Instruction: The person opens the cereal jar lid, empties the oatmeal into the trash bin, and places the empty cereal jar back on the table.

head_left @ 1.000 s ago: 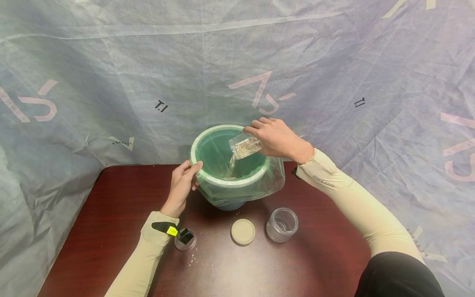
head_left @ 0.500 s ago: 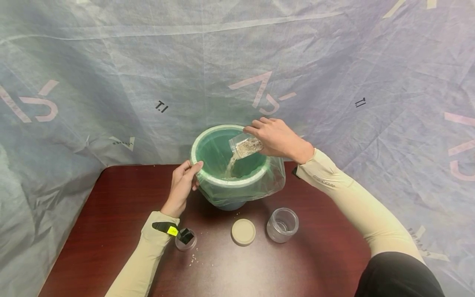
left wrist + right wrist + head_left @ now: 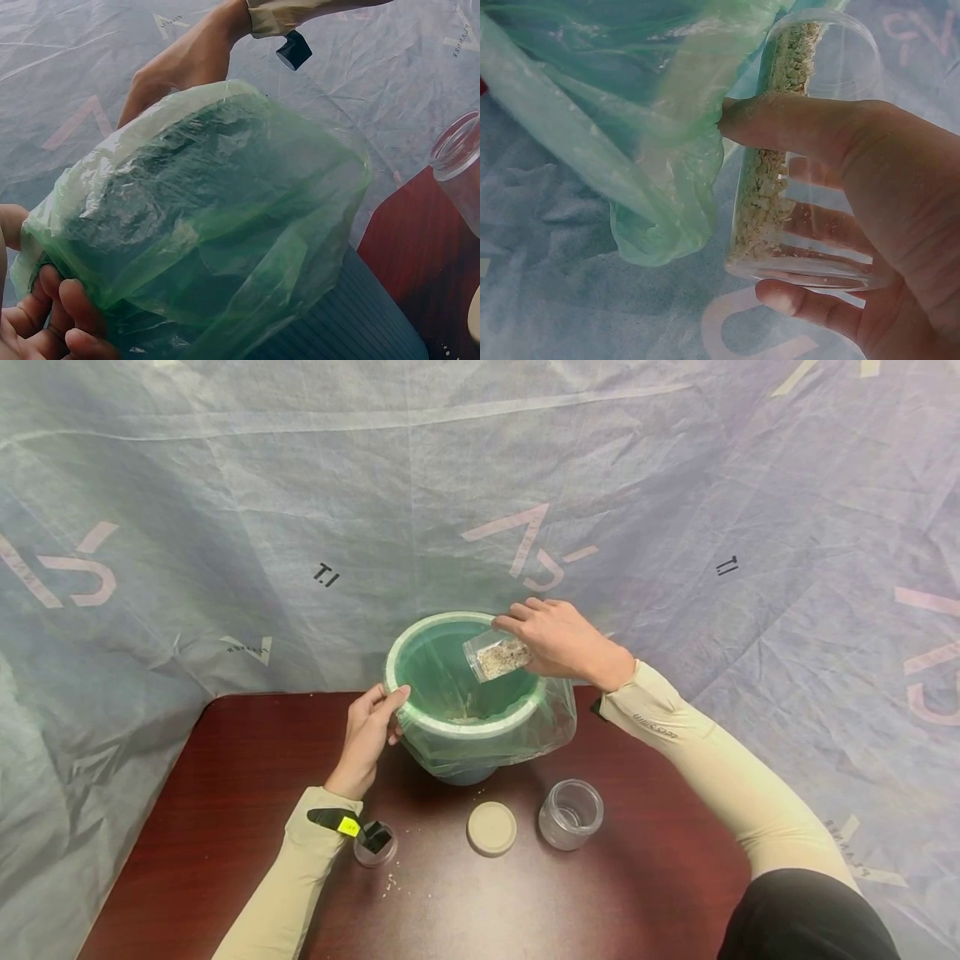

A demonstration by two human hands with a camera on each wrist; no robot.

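A clear jar part full of pale flakes lies tilted over the bin, its mouth toward the left. My right hand grips it from above, thumb and fingers wrapped round it in the right wrist view. Below stands a bin with a pale rim, lined by a thin green bag that hangs over the outside. My left hand pinches the rim and bag at the left, thumb on top and fingers beneath. Some flakes show inside the bag.
On the red-brown table stand an open clear jar and a beige lid. A small clear round container sits partly behind the left wrist strap. Spilled flakes lie near it. A grey sheet hangs behind the table.
Flakes were streaming from the tilted jar into the bin; now the stream has nearly stopped, with only a little seen low in the bin. Both hands have stayed in place.
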